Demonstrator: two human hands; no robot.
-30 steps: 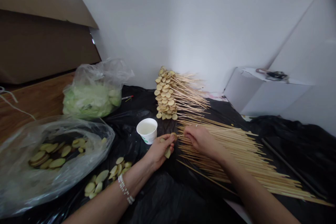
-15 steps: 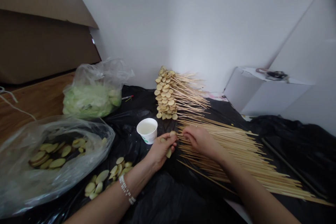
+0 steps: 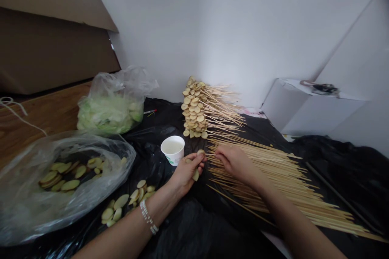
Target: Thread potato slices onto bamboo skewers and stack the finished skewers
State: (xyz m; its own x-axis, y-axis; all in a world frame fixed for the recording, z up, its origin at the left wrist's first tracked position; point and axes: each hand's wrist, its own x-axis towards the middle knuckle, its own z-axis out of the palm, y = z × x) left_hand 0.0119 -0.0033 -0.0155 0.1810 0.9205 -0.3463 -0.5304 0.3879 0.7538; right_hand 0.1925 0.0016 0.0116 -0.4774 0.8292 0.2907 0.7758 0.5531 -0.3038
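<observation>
My left hand point(image 3: 187, 173) is closed on potato slices point(image 3: 196, 175), one of them pinched at the fingertips beside a skewer's tip. Just to its right, my right hand point(image 3: 234, 162) pinches a thin wooden skewer point(image 3: 211, 154) that points at that slice. Whether the tip has gone into the slice is too small to tell. Under the right hand and forearm lies a wide spread of bare skewers point(image 3: 291, 186). Beyond the hands, a stack of skewered potato slices point(image 3: 194, 109) has its sticks pointing right. A white paper cup point(image 3: 172, 150) with pale liquid stands by the left hand.
Loose potato slices point(image 3: 121, 201) lie left of my left forearm. An open plastic bag point(image 3: 121, 170) holds more slices; behind it sits a bag of pale green vegetable pieces point(image 3: 111, 111). Black plastic sheeting point(image 3: 194, 226) covers the surface. A white box point(image 3: 306, 107) stands at the right.
The whole view has shifted slightly, so things appear a little further right. Both hands keep nearly the same pose, with a slightly wider gap between them.
</observation>
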